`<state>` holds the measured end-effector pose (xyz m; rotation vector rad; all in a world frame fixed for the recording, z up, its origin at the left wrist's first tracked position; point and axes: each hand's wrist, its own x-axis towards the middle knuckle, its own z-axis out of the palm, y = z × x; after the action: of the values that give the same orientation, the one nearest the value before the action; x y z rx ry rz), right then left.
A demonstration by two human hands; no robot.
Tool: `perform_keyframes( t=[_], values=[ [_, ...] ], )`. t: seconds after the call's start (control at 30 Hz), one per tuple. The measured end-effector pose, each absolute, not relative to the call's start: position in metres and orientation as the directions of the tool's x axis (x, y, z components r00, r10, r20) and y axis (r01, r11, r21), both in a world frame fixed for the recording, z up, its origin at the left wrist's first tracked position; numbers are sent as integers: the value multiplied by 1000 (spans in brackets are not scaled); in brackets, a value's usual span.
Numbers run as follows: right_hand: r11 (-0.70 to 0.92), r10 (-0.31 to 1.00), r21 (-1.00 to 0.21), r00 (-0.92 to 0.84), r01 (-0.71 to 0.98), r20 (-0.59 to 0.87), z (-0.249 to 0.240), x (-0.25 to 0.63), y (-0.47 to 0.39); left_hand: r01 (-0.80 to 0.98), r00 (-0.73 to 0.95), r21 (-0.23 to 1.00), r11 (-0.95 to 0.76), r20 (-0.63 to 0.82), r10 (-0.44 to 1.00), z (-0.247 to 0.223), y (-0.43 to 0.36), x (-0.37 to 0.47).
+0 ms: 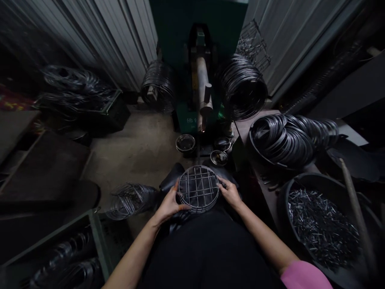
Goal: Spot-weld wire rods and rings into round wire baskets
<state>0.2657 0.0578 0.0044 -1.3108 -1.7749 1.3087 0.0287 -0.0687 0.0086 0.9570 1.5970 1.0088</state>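
A round wire grid [199, 188], a metal ring crossed by welded straight wires, lies flat on my lap over dark cloth. My left hand [170, 203] grips its left rim, thumb on the lower edge. My right hand [230, 192] holds the right rim. Straight ahead stands a green welding machine [201, 86] with an upright electrode arm, a small glow at its tip.
A stack of wire rings [288, 138] lies on the right bench. A black tub of short wire pieces [323, 226] sits at lower right. Finished grids [130, 199] pile at my left. Small round tins [185, 143] stand by the machine base. Ring bundles [244, 87] hang beside it.
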Motion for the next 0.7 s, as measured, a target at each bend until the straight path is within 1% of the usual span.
perform_keyframes(
  t=[0.07, 0.13, 0.2, 0.3, 0.37, 0.43, 0.5, 0.57, 0.63, 0.7],
  values=[
    [33, 925, -928, -362, 370, -111, 4, 267, 57, 254, -255, 907, 337, -273, 927, 5, -70, 34],
    [30, 921, -934, -373, 356, -112, 3, 268, 55, 346, -264, 874, 340, -257, 930, 3, -72, 38],
    [34, 918, -939, -382, 343, -106, 1, 269, 53, 397, -275, 840, 369, -275, 921, 4, -74, 42],
    [29, 919, -942, -380, 335, -106, 0, 269, 51, 442, -302, 779, 445, -338, 892, 10, -73, 46],
    [2, 919, -948, -374, 319, -124, 0, 269, 53, 447, -300, 778, 442, -335, 893, 12, -71, 47],
    [-91, 915, -954, -354, 284, -193, 2, 270, 62, 417, -287, 819, 396, -295, 912, 12, -70, 46],
    [-238, 906, -947, -302, 216, -296, 4, 270, 78, 337, -262, 874, 349, -269, 927, 12, -70, 41],
    [-321, 913, -942, -231, 99, -336, 3, 268, 95, 205, -195, 911, 358, -321, 927, 13, -71, 31],
    [-266, 951, -964, -166, -4, -262, -2, 265, 110, 69, -99, 899, 433, -425, 900, 19, -73, 15],
    [-157, 979, -988, -135, -9, -154, -11, 260, 116, -8, -89, 869, 495, -494, 865, 31, -68, -4]
  ],
)
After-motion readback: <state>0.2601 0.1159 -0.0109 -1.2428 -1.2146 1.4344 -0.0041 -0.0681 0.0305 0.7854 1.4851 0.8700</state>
